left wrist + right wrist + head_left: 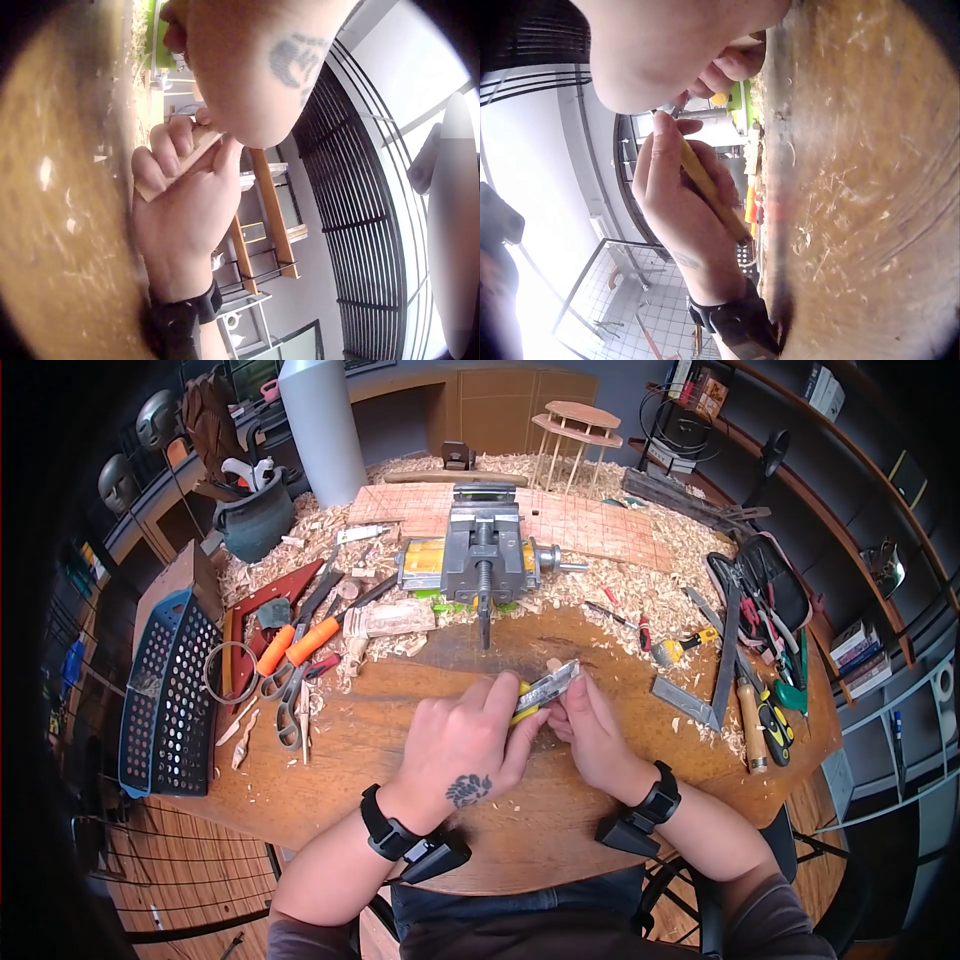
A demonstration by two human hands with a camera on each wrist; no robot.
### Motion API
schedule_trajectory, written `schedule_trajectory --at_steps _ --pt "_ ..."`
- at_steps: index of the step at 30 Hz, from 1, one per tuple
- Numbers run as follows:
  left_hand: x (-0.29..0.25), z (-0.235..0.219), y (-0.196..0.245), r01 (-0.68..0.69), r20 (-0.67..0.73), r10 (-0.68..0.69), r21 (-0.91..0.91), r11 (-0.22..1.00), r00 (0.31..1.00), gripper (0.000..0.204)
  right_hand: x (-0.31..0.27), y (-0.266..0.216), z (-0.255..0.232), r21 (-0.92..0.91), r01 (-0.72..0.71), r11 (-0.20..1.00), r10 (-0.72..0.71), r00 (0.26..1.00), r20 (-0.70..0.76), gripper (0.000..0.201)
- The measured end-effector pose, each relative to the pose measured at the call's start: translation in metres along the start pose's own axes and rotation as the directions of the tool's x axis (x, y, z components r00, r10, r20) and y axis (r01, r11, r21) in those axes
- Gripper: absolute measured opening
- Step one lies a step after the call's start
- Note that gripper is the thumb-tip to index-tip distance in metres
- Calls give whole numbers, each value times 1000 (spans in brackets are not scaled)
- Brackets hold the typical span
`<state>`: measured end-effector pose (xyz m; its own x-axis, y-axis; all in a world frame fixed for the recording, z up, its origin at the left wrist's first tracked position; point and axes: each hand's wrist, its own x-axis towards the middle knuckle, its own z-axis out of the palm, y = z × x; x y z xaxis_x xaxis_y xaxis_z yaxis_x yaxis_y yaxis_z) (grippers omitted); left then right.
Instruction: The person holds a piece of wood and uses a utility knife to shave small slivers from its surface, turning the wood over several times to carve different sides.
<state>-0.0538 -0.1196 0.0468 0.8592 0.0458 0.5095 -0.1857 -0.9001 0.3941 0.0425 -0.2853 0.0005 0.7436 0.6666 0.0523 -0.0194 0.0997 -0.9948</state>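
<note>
Over the front middle of the bench, my left hand [460, 740] curls round a yellow and grey knife [540, 693], its metal end pointing up and right toward my other hand. In the right wrist view the yellow handle [703, 180] lies along the left palm, the left hand [671, 199] closed about it. My right hand [597, 738] grips a small pale wood piece; in the left wrist view that wood [201, 148] shows between the curled fingers and thumb of the right hand [187, 214]. Both hands meet at the knife's tip, where the contact is partly hidden.
A grey vise [485, 550] stands behind the hands among shavings. Left are orange-handled tools [315, 641], scissors [288, 710] and a perforated basket [165, 700]. At right lie a metal square [685, 703], a brush [672, 648] and a wooden-handled tool [751, 728].
</note>
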Motion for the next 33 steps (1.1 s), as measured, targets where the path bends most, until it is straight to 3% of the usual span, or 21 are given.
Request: schedule_trajectory --at_steps 2,9,18,20,23,33 --pt "0 0 0 -10 -2 10 -5 1000 1000 29 1 4 -6 -20 -10 1000 12 998 66 56" --pt "0 -1 0 -3 10 3 2 1000 1000 29 1 3 -3 -95 36 995 -33 999 27 55" --pt "0 -3 0 4 -4 -4 -11 1000 1000 30 0 -7 0 48 23 999 -25 998 57 42" --pt "0 -2 -2 0 -10 0 -10 1000 1000 31 1 -2 -6 159 -91 983 71 989 127 44" --pt "0 -2 -3 -9 28 10 -24 1000 1000 31 0 -6 -3 232 -148 961 111 980 165 47" --pt "-1 -1 -3 -7 42 9 -42 999 999 31 -2 -4 -4 154 -107 982 83 984 155 50"
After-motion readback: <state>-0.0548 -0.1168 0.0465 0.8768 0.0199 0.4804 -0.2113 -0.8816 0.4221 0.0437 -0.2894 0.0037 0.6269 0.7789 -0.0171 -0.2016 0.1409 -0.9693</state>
